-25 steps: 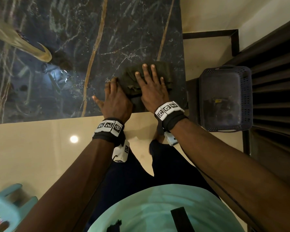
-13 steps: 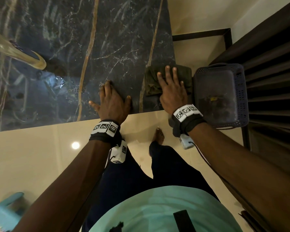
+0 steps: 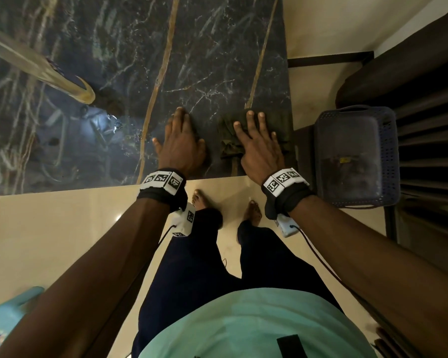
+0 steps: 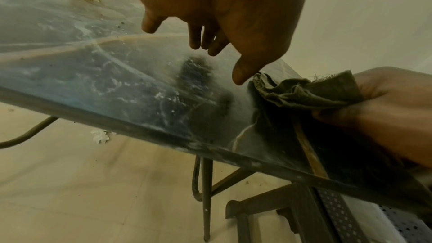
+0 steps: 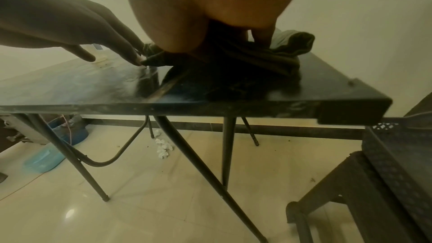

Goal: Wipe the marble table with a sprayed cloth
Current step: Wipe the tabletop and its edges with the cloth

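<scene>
Right hand (image 3: pixel 263 146) flat, fingers straight, presses the crumpled dark olive cloth (image 3: pixel 228 136) at the dark veined marble table (image 3: pixel 212 60) 3 o'clock corner. Left hand (image 3: pixel 181 143) flat, spread, beside it. Dark perforated plastic basket (image 3: pixel 388 156) farther toward 3 o'clock; contents murky.

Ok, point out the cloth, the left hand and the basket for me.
cloth (image 3: pixel 282 125): head view, bare fabric right of the fingers.
left hand (image 3: pixel 183 143): head view, back of the hand, flat on the marble.
basket (image 3: pixel 388 156): head view, perforated right wall.
</scene>
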A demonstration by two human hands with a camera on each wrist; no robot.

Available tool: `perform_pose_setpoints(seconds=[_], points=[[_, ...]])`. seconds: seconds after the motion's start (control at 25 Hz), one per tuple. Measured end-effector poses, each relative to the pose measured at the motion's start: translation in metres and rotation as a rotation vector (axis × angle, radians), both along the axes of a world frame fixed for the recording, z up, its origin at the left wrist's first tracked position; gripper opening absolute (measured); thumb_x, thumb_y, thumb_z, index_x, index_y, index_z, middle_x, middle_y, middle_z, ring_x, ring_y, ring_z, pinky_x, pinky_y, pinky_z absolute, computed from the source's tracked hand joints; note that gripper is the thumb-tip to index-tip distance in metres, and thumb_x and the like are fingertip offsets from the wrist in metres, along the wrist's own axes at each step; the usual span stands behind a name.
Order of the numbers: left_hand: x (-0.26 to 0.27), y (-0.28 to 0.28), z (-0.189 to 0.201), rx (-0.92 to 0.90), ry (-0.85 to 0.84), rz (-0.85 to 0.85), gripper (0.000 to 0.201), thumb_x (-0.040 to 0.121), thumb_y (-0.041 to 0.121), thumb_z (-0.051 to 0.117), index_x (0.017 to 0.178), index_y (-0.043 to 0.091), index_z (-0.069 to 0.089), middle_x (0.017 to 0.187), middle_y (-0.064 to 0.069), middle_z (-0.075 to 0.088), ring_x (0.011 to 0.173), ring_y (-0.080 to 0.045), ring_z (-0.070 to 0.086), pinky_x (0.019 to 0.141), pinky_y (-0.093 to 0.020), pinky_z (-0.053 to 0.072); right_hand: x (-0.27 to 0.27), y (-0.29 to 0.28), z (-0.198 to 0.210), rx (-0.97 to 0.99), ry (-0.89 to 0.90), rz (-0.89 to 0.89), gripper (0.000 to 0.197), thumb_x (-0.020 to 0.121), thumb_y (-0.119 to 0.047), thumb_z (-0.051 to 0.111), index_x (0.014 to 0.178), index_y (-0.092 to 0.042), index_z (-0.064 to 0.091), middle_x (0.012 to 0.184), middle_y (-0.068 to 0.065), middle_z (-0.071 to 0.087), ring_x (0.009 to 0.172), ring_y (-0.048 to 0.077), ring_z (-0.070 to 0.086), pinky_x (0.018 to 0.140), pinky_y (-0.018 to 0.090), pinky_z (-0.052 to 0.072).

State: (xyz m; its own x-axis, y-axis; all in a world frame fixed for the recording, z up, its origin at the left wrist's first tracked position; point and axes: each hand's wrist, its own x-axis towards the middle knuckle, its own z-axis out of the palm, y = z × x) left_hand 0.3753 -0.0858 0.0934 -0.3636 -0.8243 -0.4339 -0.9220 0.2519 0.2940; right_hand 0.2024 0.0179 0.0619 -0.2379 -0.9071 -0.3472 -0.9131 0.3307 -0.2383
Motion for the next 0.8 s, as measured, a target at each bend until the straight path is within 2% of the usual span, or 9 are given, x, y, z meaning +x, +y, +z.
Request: perform_pose_setpoints(seconds=[0.12,0.32,0.52,0.8], points=[[0.009,-0.018,-0.005,0.022,-0.025,-0.004,0.083,0.098,0.047,0.055,0.164,0.015,0.016,0.173,0.0,-0.001,0.159,-0.027,0.001,0.115,-0.08,0.008,0.021,-0.007,0.001,0.012,0.001,0.041,0.084,0.085,-0.009,0.051,0.158,-0.032,0.016,0.168,0.007,-0.004,0.153,0.033,-0.008,0.116,0.063,0.021],[0.006,-0.032,-0.005,0.044,-0.025,0.003,0.095,0.092,0.057,0.056,0.163,0.01,0.015,0.172,-0.002,0.004,0.158,-0.026,0.004,0.112,-0.083,0.007,0.035,-0.028,0.006,0.036,0.0,0.014,0.086,0.086,-0.006,0.05,0.158,-0.035,0.014,0.167,0.009,-0.007,0.153,0.036,-0.009,0.116,0.065,0.02],[0.003,-0.032,-0.008,0.043,-0.015,0.035,0.091,0.092,0.058,0.05,0.162,0.01,0.016,0.171,0.002,0.007,0.158,-0.024,0.004,0.111,-0.084,0.006,0.033,-0.067,0.005,0.063,-0.009,-0.008,0.082,0.089,-0.008,0.049,0.159,-0.035,0.014,0.168,0.008,-0.007,0.153,0.035,-0.009,0.116,0.065,0.02],[0.0,-0.032,-0.01,0.055,-0.007,0.071,0.092,0.091,0.056,0.055,0.162,0.013,0.016,0.17,0.002,0.009,0.157,-0.023,0.007,0.109,-0.085,0.007,0.019,-0.054,0.005,0.059,0.027,0.122,0.082,0.089,-0.01,0.052,0.158,-0.035,0.016,0.168,0.007,-0.007,0.153,0.034,-0.01,0.116,0.064,0.021]])
